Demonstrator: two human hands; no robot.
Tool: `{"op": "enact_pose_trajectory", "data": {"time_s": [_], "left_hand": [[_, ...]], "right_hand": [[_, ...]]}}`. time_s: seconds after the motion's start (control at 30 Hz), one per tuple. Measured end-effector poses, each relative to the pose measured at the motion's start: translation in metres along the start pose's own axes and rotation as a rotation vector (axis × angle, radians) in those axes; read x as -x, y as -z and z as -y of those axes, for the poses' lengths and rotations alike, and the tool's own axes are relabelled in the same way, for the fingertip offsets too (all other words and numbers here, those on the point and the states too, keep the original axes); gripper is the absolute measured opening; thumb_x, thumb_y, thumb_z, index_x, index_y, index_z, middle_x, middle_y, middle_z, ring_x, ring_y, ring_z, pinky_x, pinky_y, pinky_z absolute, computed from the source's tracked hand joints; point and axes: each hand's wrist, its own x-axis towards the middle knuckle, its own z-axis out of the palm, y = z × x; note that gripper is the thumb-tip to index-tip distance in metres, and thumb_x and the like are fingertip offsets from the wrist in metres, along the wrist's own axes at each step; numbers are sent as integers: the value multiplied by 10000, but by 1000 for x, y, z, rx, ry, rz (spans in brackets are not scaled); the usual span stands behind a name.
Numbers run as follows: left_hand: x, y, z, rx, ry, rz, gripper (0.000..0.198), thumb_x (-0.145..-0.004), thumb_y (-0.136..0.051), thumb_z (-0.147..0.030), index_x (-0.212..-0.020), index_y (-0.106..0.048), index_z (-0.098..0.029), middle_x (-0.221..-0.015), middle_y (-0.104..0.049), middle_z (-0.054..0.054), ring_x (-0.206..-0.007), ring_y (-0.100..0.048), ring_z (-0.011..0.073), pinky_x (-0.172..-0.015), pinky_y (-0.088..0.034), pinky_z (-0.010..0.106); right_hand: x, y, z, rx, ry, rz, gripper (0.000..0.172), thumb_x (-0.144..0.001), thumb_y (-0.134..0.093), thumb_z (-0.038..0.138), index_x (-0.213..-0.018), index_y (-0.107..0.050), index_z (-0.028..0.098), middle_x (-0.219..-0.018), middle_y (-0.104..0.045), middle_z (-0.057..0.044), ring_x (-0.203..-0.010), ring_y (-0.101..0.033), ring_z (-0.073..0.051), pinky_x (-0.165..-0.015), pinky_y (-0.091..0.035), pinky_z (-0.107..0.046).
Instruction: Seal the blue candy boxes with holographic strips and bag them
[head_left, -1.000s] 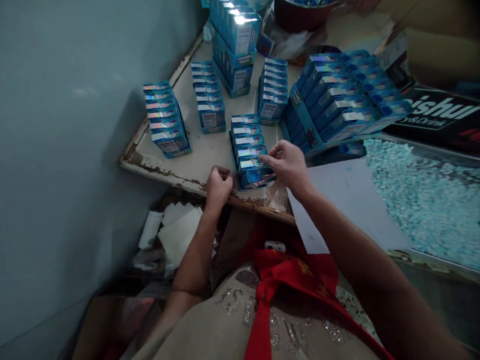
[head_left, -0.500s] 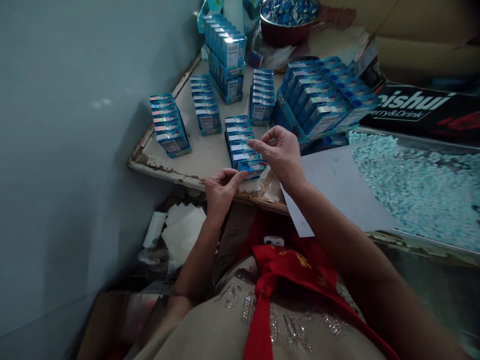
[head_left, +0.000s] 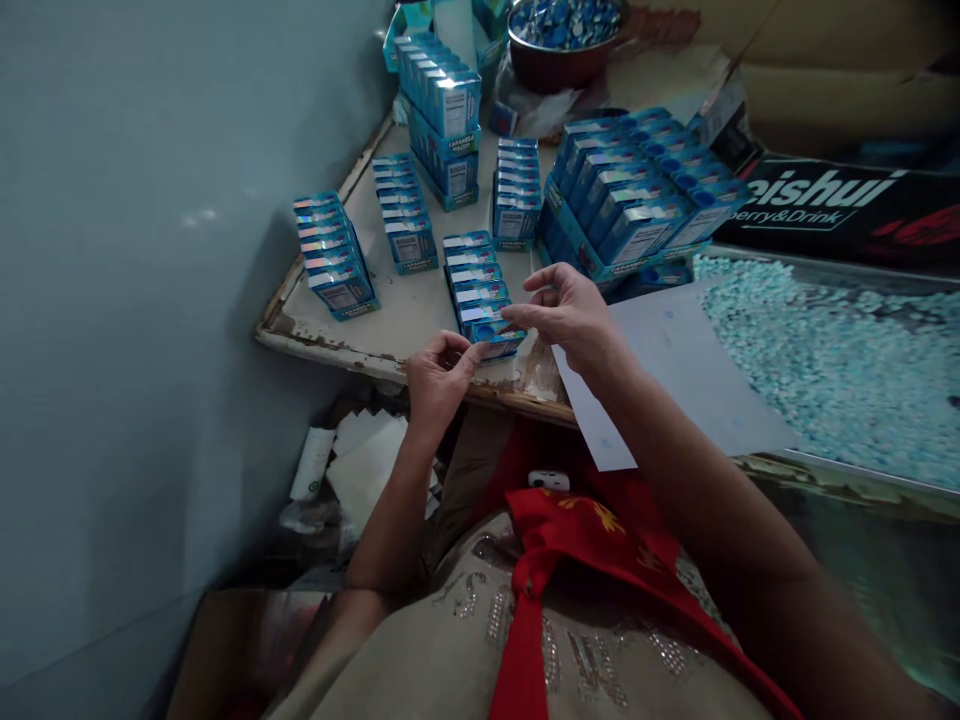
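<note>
A row of small blue cartons (head_left: 480, 272) stands in a shallow tray near the table's front edge. Its front carton (head_left: 501, 338) shows a blue top face, unlike the pale tops behind it. My left hand (head_left: 439, 378) is closed at the tray's near left corner, thumb against the front carton, fingers curled. Over the row's right side is my right hand (head_left: 566, 310), thumb and fingers apart; its fingertips reach the front cartons, and I cannot tell whether they touch. Similar filled trays stand around: a left row (head_left: 337, 258), a middle row (head_left: 405, 212) and a back row (head_left: 516, 195).
A larger filled carton tray (head_left: 592, 250) and a two-high stack (head_left: 446, 120) stand farther back. A white paper sheet (head_left: 675, 370) overlaps the table's right edge beside pale blue pellets (head_left: 840, 370). Behind is a red pan (head_left: 562, 68) of blue pieces. A wall (head_left: 135, 300) bounds the left.
My right hand has shifted toward the row's front, its fingers spreading from a near pinch. My left hand stays at the tray's corner. The view has shifted slightly.
</note>
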Motion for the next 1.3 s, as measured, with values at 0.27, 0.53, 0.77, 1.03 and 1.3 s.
{"op": "enact_pose_trajectory", "data": {"time_s": [0.27,0.53,0.77,1.03,1.3], "left_hand": [[-40,40,-12,55,202,552,348,-710,-906,-469,-655,-689,-202,-603,-570,-1,-537,-478,115,-516,-336,250],[-87,47,7,59,390,696,341,-685,-942,-414,-618,-691,-193,-588,-593,36,-498,-467,103,-507,-342,259],[-90,48,12,60,389,722,327,-730,-901,-402,-634,-682,-179,-567,-561,5,-505,-442,77,-502,-314,225],[-92,51,18,57,409,724,270,-767,-846,-324,-670,-654,-160,-578,-572,-22,-522,-446,56,-522,-322,189],[-100,47,20,84,436,739,267,-710,-861,-311,-650,-650,-160,-559,-564,-21,-490,-431,54,-492,-305,203]], "right_hand": [[0,2,-11,25,55,76,428,-604,-918,389,-868,-606,261,-698,-706,17,-662,-681,-211,-639,-509,-355],[-5,-12,-20,172,81,-58,315,-703,-842,295,-899,-598,255,-686,-686,37,-646,-649,-181,-647,-473,-329],[-8,-17,-17,355,114,-62,264,-712,-777,211,-906,-600,245,-713,-693,43,-703,-674,-192,-672,-453,-326],[-11,-19,-26,302,110,-48,255,-719,-770,243,-903,-594,242,-702,-681,56,-681,-661,-175,-671,-463,-319],[-13,-18,-29,249,107,-40,281,-715,-792,254,-909,-590,240,-697,-663,61,-660,-643,-163,-654,-464,-312]]}}
